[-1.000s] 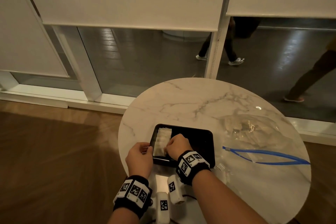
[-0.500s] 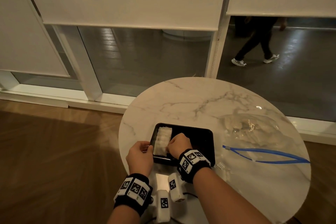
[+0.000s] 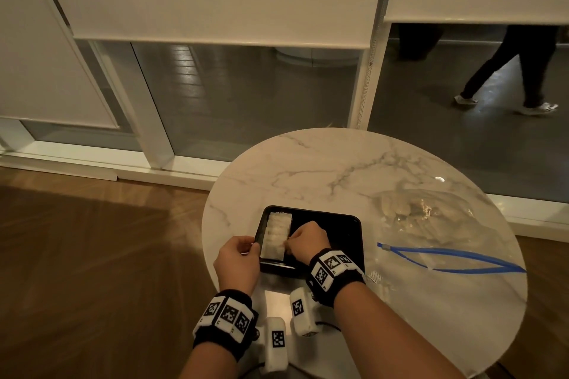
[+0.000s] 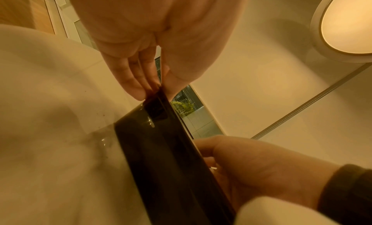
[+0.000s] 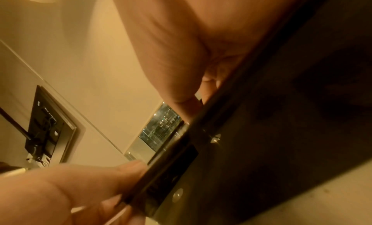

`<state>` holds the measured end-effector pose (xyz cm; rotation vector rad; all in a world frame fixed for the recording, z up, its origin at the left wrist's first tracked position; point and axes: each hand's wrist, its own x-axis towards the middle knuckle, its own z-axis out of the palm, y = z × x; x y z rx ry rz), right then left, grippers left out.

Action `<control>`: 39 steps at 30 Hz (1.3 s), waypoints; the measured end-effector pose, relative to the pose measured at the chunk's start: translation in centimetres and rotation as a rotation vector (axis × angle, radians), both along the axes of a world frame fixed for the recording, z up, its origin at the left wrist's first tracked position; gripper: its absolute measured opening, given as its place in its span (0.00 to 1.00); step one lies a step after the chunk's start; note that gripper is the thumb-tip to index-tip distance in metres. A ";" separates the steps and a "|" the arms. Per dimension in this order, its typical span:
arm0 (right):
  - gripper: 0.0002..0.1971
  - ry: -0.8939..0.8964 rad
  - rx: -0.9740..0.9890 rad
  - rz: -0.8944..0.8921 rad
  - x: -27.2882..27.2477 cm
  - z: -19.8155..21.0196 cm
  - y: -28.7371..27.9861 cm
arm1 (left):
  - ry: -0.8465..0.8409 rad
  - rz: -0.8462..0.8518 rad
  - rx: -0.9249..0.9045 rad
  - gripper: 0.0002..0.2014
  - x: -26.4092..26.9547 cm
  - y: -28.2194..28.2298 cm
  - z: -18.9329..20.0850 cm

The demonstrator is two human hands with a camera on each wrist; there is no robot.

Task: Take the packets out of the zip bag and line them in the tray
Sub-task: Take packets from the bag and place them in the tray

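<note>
A black tray [image 3: 335, 234] lies on the round marble table [image 3: 308, 169]. A row of white packets [image 3: 277, 232] lines its left side. My left hand [image 3: 254, 248] pinches the tray's left rim, thumb on top and fingers [image 4: 138, 85] below. My right hand [image 3: 289, 244] sits inside the tray, fingers curled onto the right edge of the nearest packets, seemingly pinching one. The clear zip bag [image 3: 431, 224] with a blue zip [image 3: 455, 264] lies open at the right and holds more packets. In the wrist views the tray [image 4: 161, 149] [image 5: 281, 133] fills the frame and hides the packets.
Two white tagged devices [image 3: 277, 341] [image 3: 303, 314] lie at the table's near edge between my wrists. A small patterned scrap [image 3: 374, 277] lies by the bag's mouth. Wooden floor lies to the left. Behind the glass wall a person [image 3: 511, 71] walks past.
Both hands stay at the tray's left side; the right hand's fingers have shifted slightly along the packets. The person outside has walked to the right.
</note>
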<state>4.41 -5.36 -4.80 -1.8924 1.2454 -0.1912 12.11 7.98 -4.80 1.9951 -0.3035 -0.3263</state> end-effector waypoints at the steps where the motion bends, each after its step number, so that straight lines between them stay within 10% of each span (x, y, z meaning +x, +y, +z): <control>1: 0.06 -0.028 -0.003 -0.002 -0.4 0.4 -0.1 | 0.002 -0.001 -0.001 0.05 0.0 0.0 0.1; 15: 0.06 -0.474 0.011 -0.308 -13.6 6.9 -1.0 | -0.270 -0.226 0.015 0.04 -3.3 -1.7 2.7; 21: 0.07 -0.305 0.021 -0.284 -18.8 5.7 -1.5 | -0.431 -0.811 0.257 0.12 -8.0 -3.8 3.0; 39: 0.14 0.188 -0.019 -0.217 -18.7 0.1 -0.7 | -0.364 -0.873 0.363 0.09 -10.0 -4.8 1.7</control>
